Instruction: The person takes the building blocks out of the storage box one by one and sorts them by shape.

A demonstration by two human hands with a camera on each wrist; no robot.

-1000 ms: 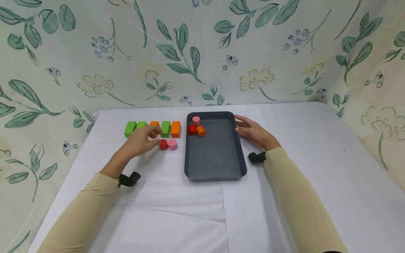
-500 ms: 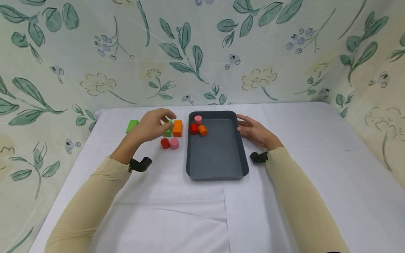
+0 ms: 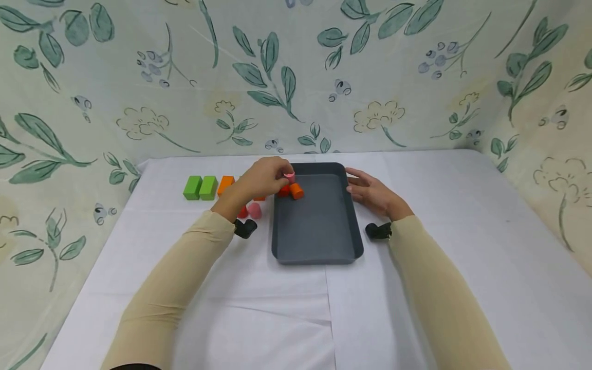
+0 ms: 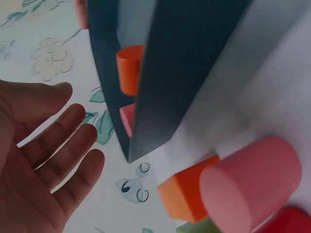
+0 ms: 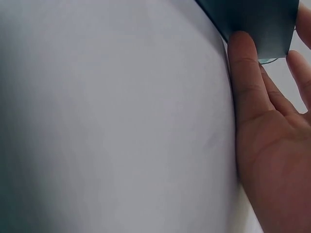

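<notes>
A dark grey tray (image 3: pixel 356 234) lies mid-table with a pink cylinder (image 3: pixel 289 177), a red cylinder (image 3: pixel 283 191) and an orange cylinder (image 3: pixel 297 191) in its far left corner. My left hand (image 3: pixel 265 178) hovers at that corner, fingertips next to the pink cylinder. In the left wrist view the left hand (image 4: pixel 43 160) is empty, fingers spread, beside the tray wall (image 4: pixel 184 58). My right hand (image 3: pixel 370 192) rests on the cloth, fingers against the tray's far right rim. The right wrist view shows the right hand's (image 5: pixel 272 145) thumb touching the tray (image 5: pixel 257 19).
Left of the tray stand two green blocks (image 3: pixel 200 187) and an orange block (image 3: pixel 225 183); more blocks are hidden under my left hand. A red cylinder (image 3: pixel 242 212) and a pink cylinder (image 3: pixel 254 209) sit by my left wrist. A floral backdrop closes the back and sides.
My left hand has moved right, from the row of blocks to the tray's far left corner. The right hand and the tray have not moved.
</notes>
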